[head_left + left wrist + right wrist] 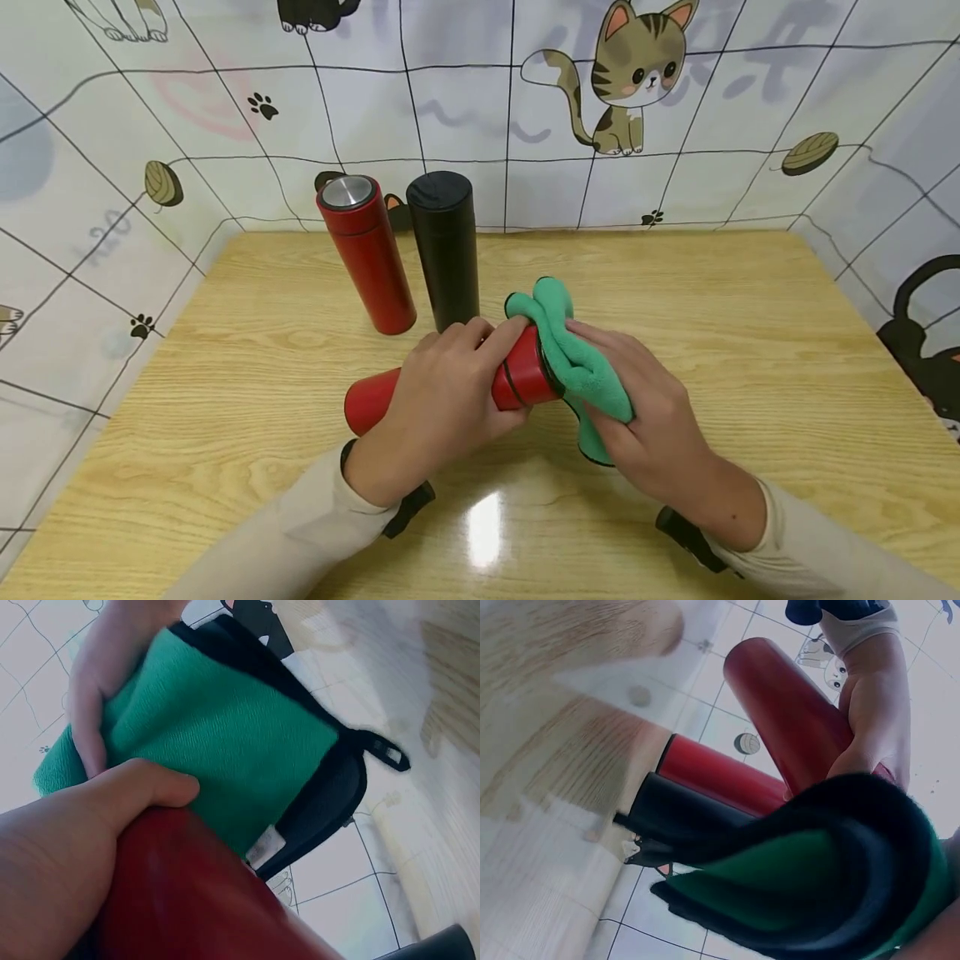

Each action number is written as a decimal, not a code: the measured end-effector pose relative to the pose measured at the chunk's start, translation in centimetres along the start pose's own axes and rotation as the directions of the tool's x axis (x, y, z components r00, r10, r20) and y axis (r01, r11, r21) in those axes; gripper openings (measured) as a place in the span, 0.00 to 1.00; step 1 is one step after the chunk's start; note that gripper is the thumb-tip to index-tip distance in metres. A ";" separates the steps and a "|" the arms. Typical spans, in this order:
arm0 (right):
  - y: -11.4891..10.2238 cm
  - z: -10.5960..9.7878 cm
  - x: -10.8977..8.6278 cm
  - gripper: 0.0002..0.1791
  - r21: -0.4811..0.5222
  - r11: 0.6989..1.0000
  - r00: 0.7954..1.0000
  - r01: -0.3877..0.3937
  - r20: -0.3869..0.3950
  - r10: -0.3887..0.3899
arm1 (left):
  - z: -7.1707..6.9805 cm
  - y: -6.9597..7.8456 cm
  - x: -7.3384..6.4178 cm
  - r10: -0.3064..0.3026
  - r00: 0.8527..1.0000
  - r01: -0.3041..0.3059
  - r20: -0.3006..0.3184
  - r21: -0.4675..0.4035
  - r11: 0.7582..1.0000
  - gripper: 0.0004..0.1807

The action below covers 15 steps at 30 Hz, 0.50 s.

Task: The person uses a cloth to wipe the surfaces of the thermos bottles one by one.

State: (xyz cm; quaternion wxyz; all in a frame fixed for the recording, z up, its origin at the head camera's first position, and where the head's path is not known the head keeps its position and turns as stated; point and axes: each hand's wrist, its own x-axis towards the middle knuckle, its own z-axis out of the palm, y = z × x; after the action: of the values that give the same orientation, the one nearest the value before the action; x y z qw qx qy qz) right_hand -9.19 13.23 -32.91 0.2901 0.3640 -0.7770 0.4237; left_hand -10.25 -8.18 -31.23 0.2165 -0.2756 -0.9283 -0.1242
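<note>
My left hand (450,400) grips a red thermos flask (372,400) round its body. The flask lies tilted on its side over the table, its capped end toward the right. With my right hand (652,408) I hold a folded green cloth (577,358) with dark edging against that end, which the cloth covers. In the left wrist view the cloth (225,735) spreads beyond the flask (187,892) and shows a dark underside and a hanging loop. The right wrist view shows the cloth (795,877) bunched in front of the flask (780,712).
A second red flask (367,258) with a silver lid top stands upright at the back left. Just right of it stands a black flask (444,250). Behind the wooden table (712,333) rises a white sheet (465,108) printed with cats and grid lines.
</note>
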 end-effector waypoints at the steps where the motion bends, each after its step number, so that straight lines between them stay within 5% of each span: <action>1: 0.0 0.0 0.0 0.27 0.005 1.000 1.000 -0.004 0.001 0.004 | -0.1 0.0 0.0 -0.004 1.000 0.004 -0.003 0.001 1.000 0.39; 9: 0.2 0.2 0.0 0.25 0.006 0.996 0.994 0.094 -0.052 -0.094 | 0.0 0.1 -0.2 -0.003 1.000 0.003 0.001 0.005 1.000 0.38; 15: 0.4 0.1 -0.2 0.25 -0.008 0.999 0.998 0.051 -0.045 -0.051 | -0.2 0.2 -0.1 -0.016 1.000 0.016 -0.001 0.021 1.000 0.40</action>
State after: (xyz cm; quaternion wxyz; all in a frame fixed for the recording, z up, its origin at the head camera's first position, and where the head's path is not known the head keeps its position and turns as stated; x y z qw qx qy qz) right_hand -9.43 13.37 -33.23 0.3198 0.3731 -0.7622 0.4215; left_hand -9.98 -8.14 -31.12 0.2187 -0.2660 -0.9316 -0.1162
